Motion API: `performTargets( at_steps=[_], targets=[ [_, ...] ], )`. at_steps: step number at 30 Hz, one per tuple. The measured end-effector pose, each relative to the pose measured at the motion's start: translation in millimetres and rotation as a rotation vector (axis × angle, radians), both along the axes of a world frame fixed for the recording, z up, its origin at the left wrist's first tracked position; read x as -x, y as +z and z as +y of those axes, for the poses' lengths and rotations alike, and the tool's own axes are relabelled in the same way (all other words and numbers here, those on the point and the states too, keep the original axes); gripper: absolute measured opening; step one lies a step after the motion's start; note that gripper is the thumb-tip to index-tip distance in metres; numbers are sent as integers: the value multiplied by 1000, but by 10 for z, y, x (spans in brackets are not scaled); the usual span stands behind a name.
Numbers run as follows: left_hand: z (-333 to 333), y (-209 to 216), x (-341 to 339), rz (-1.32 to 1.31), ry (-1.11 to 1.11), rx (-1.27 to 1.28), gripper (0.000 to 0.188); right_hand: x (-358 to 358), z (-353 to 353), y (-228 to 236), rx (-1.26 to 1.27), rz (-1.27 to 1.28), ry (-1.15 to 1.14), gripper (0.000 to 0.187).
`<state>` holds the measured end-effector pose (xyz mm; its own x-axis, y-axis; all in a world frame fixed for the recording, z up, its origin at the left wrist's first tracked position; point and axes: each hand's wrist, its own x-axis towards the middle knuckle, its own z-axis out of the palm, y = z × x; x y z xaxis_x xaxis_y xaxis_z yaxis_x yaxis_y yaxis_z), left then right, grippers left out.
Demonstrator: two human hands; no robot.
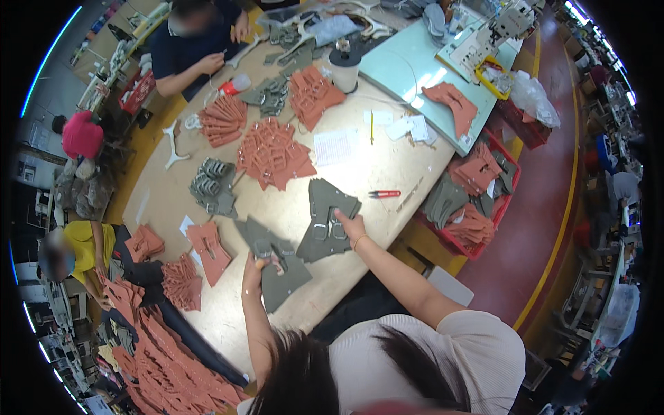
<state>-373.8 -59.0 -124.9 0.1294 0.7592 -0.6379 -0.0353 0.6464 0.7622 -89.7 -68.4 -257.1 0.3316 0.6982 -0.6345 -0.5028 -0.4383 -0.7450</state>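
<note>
My left hand (253,277) is closed on a dark grey-green shaped fabric piece (286,282), held by its narrow middle near the table's front edge. My right hand (351,225) grips a second grey-green fabric piece (318,232) with buckles on it, thumb on top, to the right of the first. A small gap parts the two pieces. Beyond them lie a pile of rust-coloured buckled pieces (273,153) and a bundle of grey-green buckled pieces (214,185). A red thread snipper (384,194) rests on the table right of my right hand's piece.
Rust-coloured pieces (209,250) lie at the left. A printed sheet (334,147), a yellow pencil (372,128) and a thread cone (344,68) are farther back. A red crate (472,250) of pieces stands right of the table, near a sewing machine (484,45). Co-workers sit at the far and left sides.
</note>
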Motion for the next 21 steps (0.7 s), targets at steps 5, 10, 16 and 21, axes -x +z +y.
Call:
performTargets(
  at_steps=[5,10,16,21],
  targets=[
    [-384,-167,274,-296,282,-34,45,214,189,14,220,-666,317,67],
    [-500,-321,496,-398,425,-21,33,368,241,249,104,-612,453,61],
    [-397,-481,757,-482,413,19,22,359,143,1124,-146,-641,781,61],
    [-269,-346,519,-454,257,31,46,267,-57,1894,-500,-278,858,65]
  ],
)
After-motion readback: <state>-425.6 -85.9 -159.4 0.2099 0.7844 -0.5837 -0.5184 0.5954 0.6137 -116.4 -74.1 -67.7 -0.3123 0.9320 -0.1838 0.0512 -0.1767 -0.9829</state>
